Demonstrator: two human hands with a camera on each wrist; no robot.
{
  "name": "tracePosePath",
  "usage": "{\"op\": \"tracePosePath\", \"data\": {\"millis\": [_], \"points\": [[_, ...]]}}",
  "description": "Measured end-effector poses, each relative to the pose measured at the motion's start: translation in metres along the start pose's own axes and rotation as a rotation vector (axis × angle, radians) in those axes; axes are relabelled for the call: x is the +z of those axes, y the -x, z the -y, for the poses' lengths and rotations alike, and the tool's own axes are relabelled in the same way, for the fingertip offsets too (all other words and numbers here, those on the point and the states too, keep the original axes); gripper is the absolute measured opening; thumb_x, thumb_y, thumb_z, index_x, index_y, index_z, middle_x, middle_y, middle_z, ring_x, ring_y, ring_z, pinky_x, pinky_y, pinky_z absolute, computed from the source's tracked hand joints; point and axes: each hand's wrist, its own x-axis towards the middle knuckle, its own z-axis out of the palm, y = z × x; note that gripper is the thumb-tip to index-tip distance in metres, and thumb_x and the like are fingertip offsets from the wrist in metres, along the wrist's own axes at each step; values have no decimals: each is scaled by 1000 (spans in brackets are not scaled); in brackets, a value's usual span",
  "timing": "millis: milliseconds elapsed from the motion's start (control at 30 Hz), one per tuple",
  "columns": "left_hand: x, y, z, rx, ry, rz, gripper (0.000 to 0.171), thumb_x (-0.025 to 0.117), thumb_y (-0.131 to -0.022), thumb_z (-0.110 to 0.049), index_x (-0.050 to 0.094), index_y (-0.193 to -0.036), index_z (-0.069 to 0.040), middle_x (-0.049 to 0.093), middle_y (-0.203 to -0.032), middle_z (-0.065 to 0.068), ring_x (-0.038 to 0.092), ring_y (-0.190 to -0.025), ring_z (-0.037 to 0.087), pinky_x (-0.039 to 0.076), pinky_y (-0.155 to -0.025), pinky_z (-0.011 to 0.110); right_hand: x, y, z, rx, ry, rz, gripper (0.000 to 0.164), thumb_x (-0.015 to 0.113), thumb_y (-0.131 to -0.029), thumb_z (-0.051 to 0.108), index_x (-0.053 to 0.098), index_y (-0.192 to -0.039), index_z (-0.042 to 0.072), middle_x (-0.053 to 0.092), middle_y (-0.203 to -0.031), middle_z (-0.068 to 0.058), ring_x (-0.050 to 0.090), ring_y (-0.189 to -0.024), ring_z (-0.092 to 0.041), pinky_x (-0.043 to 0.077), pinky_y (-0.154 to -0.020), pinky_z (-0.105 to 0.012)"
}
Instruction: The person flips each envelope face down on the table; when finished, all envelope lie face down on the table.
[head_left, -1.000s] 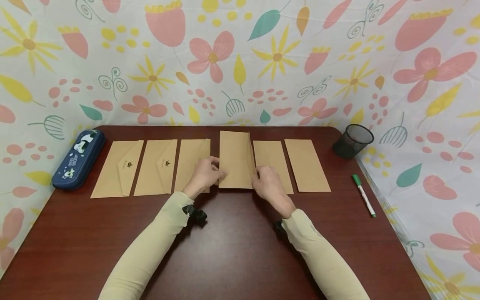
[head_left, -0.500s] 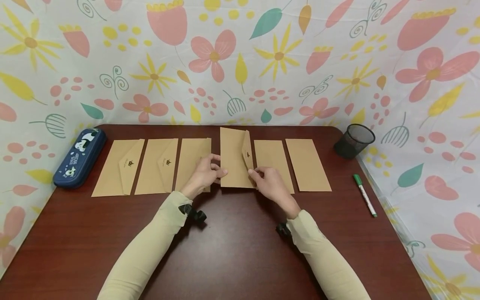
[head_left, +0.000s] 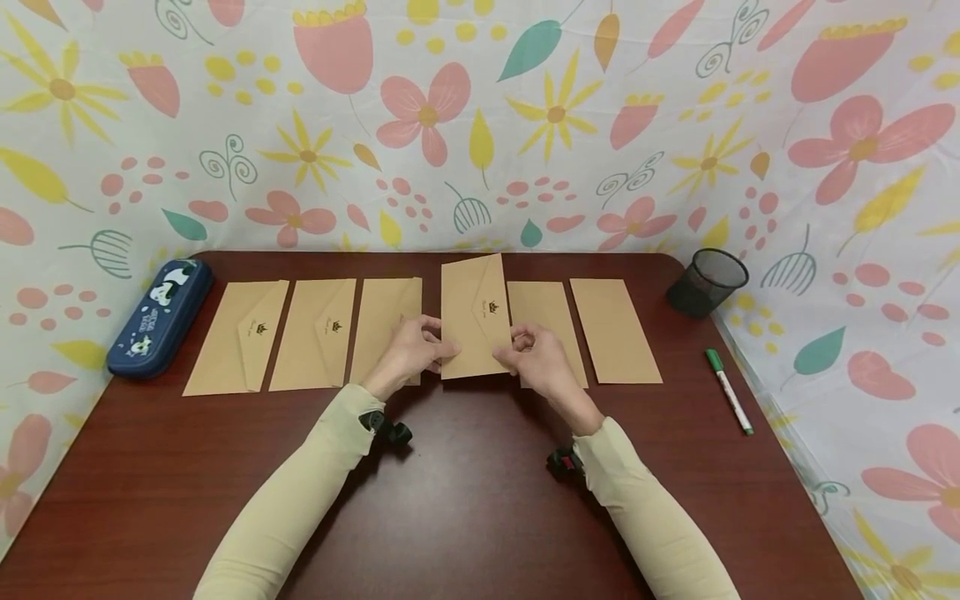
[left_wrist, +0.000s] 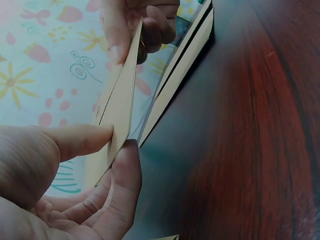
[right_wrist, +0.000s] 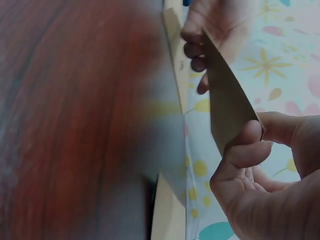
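Left grip (head_left: 408, 350) and right grip (head_left: 545, 360) pinch a tan envelope (head_left: 459, 300), its flap (head_left: 492, 282) bearing a crown (head_left: 493, 307) above the right grip; lettering (head_left: 486, 310) unreadable.

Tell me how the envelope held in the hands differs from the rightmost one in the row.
The held envelope is tilted up, gripped by the left hand and right hand; the rightmost envelope lies flat on the table, untouched.
The held envelope shows its flap and a crown print; the rightmost envelope shows a plain face with no visible print.
Both are brown and rectangular.
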Motion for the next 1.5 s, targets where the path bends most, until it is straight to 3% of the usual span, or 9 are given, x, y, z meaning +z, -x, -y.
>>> {"op": "tracePosePath", "data": {"millis": [167, 400, 600, 733, 867, 1100, 1200, 1333, 1500], "points": [[2, 0, -2, 0, -25, -8, 61, 86, -93, -13, 59, -145, 6, 72, -99, 14, 73, -65, 15, 67, -71, 33, -3, 3, 5, 19, -101, 40, 44, 76, -98, 11, 61, -136, -4, 61, -77, 6, 61, -68, -11, 48, -68, -21], [9, 6, -9, 26, -167, -89, 53, 88, -92, -24, 66, -132, 3, 81, -98, 18, 75, -62, 11, 61, -63, 28, -6, 7, 12, 23, -152, 49, 46, 74, -99, 9, 62, -141, -7, 66, -91, 1, 62, -71, -11, 54, -68, -21], [18, 14, -19, 184, -143, -78, 44, 82, -99, -23, 69, -139, -8, 79, -98, 15, 78, -65, 14, 61, -66, 25, -2, 10, 20, -21, -164, 54, 46, 74, -98, 9, 65, -141, -8, 66, -93, -1, 62, -70, -10, 54, -67, -21], [22, 18, -26, 243, -83, -56, 44, 79, -102, -26, 71, -143, -11, 82, -96, 14, 80, -66, 14, 66, -72, 34, 1, 13, 25, -58, -174, 79, 43, 75, -97, 8, 70, -137, -7, 70, -95, -2, 63, -69, -9, 54, -66, -22], [24, 22, -33, 232, -39, -59, 49, 78, -102, -29, 69, -144, -6, 83, -96, 17, 82, -70, 19, 68, -78, 51, 4, 15, 29, -98, -161, 122, 39, 77, -95, 8, 74, -133, -2, 73, -96, -1, 65, -71, -10, 57, -67, -25], [23, 26, -39, 194, -179, -142, 62, 82, -96, -43, 70, -141, -2, 84, -101, 13, 77, -87, 18, 54, -69, 25, 11, 19, 30, -135, -147, 219, 28, 82, -93, 12, 77, -120, 4, 70, -87, 2, 65, -71, -11, 50, -66, -24], [23, 27, -39, 214, -209, -162, 55, 84, -94, -36, 72, -134, 1, 83, -102, 16, 76, -88, 23, 54, -70, 25, 15, 18, 30, -134, -159, 232, 33, 85, -91, 13, 76, -122, 5, 71, -89, 0, 66, -72, -10, 50, -67, -22], [22, 26, -36, 191, -150, -163, 49, 79, -95, -18, 69, -139, 2, 82, -106, 20, 74, -92, 26, 55, -77, 29, 18, 15, 28, -149, -78, 179, 43, 85, -92, 12, 74, -133, 3, 74, -98, -7, 71, -83, -11, 55, -73, -20], [19, 26, -33, 147, -33, -175, 54, 77, -94, -9, 64, -146, 2, 80, -104, 18, 67, -86, 18, 51, -75, 22, 17, 11, 22, -153, 104, 60, 47, 85, -95, 15, 71, -136, -1, 75, -106, -14, 72, -93, -21, 54, -76, -20]]}}
